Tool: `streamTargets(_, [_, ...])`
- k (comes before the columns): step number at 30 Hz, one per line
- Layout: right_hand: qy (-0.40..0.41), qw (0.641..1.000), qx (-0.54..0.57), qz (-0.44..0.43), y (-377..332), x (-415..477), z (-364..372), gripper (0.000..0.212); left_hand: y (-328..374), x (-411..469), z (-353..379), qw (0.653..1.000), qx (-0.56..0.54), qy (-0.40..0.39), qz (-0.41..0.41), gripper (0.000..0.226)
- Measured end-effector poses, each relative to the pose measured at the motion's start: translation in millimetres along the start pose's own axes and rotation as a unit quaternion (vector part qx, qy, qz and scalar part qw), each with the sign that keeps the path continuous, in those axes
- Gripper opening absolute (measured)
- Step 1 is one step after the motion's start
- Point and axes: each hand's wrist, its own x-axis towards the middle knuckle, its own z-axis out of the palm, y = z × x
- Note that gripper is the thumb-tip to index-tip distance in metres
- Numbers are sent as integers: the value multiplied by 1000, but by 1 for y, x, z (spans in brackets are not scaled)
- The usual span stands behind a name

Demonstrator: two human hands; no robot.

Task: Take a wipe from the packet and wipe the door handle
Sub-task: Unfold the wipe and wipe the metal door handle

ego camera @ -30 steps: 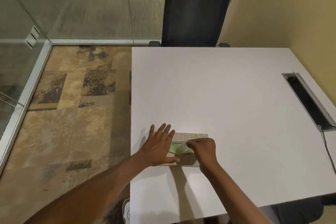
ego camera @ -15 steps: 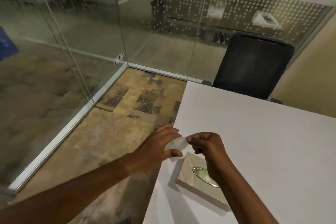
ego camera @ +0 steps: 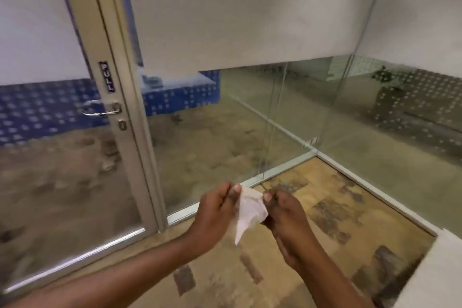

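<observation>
The first half of the task looks done: a wipe point(ego camera: 250, 210) is out of its packet, which is not in view, and is held between both hands. The left hand point(ego camera: 216, 212) pinches its upper corner between thumb and fingertips; the right hand point(ego camera: 285, 217) is closed on its other edge, so the thin, white, crumpled sheet hangs slack between them with a pointed tail drooping toward 6 o'clock. It seems to be in the middle of being spread open.

At 4 o'clock a corner of the white, smooth bench point(ego camera: 435, 270) edges in. Beneath the hands lies the floor point(ego camera: 325, 220), a mottled tan and brown carpet.

The wiping is left to do. Well apart from the wipe, toward 10 o'clock, the door handle point(ego camera: 101, 109) is a slim, shiny metal lever on a pale metal-framed glass door point(ego camera: 130, 112), under a small dark "PULL" label point(ego camera: 107, 76). Nothing touches it yet.
</observation>
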Motion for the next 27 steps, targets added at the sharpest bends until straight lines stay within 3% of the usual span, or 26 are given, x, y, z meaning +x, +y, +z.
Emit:
streamTargets(5, [-125,989,78,15,16,37,147,20,-21,-3,-134,992,2,123,-28,40])
streamTargets(6, [-173,981,87,9,16,43,179,29,-27,-5,-162,988,33,147,-19,42])
streamTargets(8, [-274,960,62,5,17,54,222,66,-35,-6,-206,976,114,186,-4,40])
streamTargets(9, [-301,952,50,-4,15,58,244,63,-38,-6,-229,966,154,206,1,38])
streamTargets(12, [-284,958,44,-11,21,77,299,39,-51,-2,-285,956,195,217,5,39])
streamTargets(16, [-271,954,120,50,33,107,343,33,-69,15,-329,959,141,246,-16,42])
streamTargets(20, [-283,949,130,49,48,151,378,26,-98,44,-365,961,113,247,-47,46])
streamTargets(23, [-262,959,102,34,59,191,397,25,-118,76,-385,966,77,233,-75,60])
streamTargets(25, [-263,964,50,-10,63,222,407,18,-129,102,-399,971,64,215,-82,83])
streamTargets(27, [-272,962,-2,-33,70,267,418,16,-155,139,-417,975,74,192,-77,81])
